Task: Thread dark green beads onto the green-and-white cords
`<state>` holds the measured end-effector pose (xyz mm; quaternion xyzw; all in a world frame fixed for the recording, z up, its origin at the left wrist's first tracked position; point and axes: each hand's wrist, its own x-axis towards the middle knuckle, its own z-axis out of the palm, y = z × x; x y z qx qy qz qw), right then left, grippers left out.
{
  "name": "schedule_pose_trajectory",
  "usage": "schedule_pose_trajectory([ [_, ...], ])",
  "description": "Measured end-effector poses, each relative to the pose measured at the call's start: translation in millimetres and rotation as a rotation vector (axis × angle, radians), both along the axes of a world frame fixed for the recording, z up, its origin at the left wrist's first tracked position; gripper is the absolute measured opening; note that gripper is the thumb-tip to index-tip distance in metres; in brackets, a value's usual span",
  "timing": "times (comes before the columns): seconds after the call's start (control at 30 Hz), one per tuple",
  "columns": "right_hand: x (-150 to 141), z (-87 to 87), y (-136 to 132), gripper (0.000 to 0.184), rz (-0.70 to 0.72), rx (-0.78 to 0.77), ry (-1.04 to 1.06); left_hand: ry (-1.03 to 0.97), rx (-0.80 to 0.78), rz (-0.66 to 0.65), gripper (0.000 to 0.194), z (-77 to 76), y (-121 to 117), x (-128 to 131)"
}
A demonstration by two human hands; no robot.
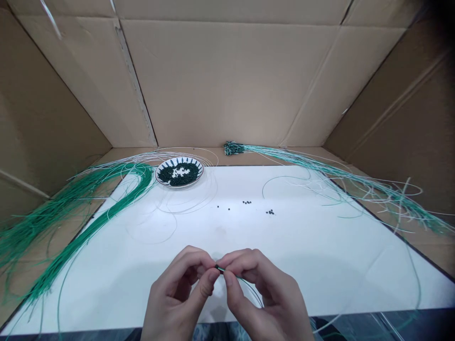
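My left hand [181, 291] and my right hand [266, 293] meet near the front edge of the white board. Between their fingertips is the end of a thin green cord [250, 286], with a small dark bead-like piece [218, 268] on it. The left thumb and forefinger pinch the dark tip, partly hiding it. Just beside them, the right thumb and fingers are closed on the cord, whose strands trail under the right palm. Several tiny dark beads [270, 212] lie on the board beyond my hands.
A striped-rim plate [179, 186] of dark beads stands at the back left. Green cords [117, 208] spread along the left edge. A bundle of cords with a dark beaded end [233, 148] stretches rightward. Cardboard walls [227, 85] enclose the white board [220, 232].
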<state>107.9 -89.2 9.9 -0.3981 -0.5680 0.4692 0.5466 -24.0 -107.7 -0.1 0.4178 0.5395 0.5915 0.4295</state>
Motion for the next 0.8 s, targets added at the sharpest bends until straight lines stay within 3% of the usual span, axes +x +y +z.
schedule_pose_trajectory([
  [0.1,-1,0.0,0,0.011,-0.015,-0.008,-0.010,0.092,0.049,-0.004,0.009,-4.4,-1,-4],
  [0.27,-2,0.1,-1,0.011,0.000,-0.026,-0.008,0.082,0.078,0.045,0.009,-7.2,-3,-6],
  [0.47,-5,1.5,-2,0.011,0.025,-0.124,0.092,0.076,0.088,-0.021,0.010,-8.6,-4,-11],
  [0.8,-10,1.9,-2,0.011,0.005,-0.156,0.089,0.074,0.091,-0.038,0.008,-7.9,-5,-14],
])
